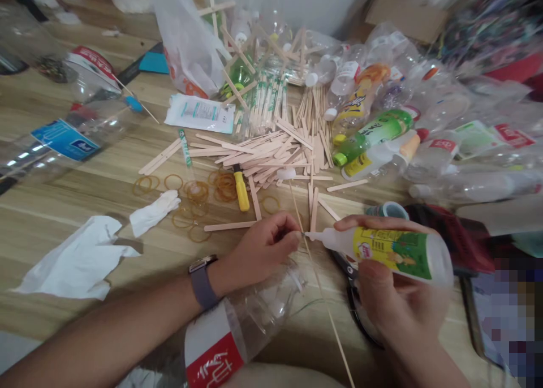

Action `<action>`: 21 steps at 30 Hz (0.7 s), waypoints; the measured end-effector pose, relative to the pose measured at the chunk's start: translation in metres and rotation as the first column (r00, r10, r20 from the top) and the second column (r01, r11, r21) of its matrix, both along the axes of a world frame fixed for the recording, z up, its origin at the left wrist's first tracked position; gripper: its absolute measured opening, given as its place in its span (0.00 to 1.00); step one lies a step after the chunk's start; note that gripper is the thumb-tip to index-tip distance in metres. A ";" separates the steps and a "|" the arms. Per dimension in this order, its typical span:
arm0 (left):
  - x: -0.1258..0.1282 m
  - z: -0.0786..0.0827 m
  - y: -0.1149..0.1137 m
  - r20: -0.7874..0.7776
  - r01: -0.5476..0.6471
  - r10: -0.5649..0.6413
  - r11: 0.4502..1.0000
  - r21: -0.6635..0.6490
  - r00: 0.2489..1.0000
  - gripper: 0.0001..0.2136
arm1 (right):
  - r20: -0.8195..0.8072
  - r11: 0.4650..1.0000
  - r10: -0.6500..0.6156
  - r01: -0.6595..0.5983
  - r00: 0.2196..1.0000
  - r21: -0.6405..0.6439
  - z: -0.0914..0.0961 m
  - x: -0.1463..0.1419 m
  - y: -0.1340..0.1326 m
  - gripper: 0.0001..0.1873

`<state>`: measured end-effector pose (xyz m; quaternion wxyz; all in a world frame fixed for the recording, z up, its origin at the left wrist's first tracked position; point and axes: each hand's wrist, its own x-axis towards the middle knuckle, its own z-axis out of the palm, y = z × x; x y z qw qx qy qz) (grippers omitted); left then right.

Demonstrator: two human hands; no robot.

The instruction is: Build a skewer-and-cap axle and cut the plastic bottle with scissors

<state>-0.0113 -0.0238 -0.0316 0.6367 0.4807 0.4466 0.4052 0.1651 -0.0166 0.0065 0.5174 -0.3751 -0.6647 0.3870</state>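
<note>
My left hand (265,245) is pinched shut on a thin wooden skewer (316,275) that runs from a white bottle cap (286,173) down toward the lower right. My right hand (392,289) grips a white glue bottle (390,251) with a yellow and green label, its nozzle touching the skewer beside my left fingertips. A clear plastic bottle (241,326) with a red and white label lies under my left wrist, which wears a watch.
A heap of flat wooden sticks (275,150) and several rubber bands (199,193) lie on the wooden floor. A yellow-handled tool (241,191), crumpled tissues (80,258), scissors handles (356,309) and many empty bottles (373,133) surround them. A plastic bag (186,43) stands behind.
</note>
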 end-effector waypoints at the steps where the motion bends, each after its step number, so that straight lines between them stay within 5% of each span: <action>1: 0.000 0.000 0.000 0.001 0.000 0.000 1.000 0.000 1.000 0.07 | -0.005 1.000 0.014 -0.014 1.000 0.006 0.000 0.000 0.000 0.15; 10: -0.002 0.003 -0.001 -0.013 -0.001 0.001 1.000 0.007 1.000 0.07 | -0.039 0.994 0.086 -0.083 0.996 0.071 -0.005 0.002 0.002 0.16; 21: -0.001 0.002 -0.001 0.000 -0.005 0.005 1.000 0.013 1.000 0.08 | 0.041 0.994 0.010 -0.014 0.999 0.108 -0.003 0.003 0.001 0.17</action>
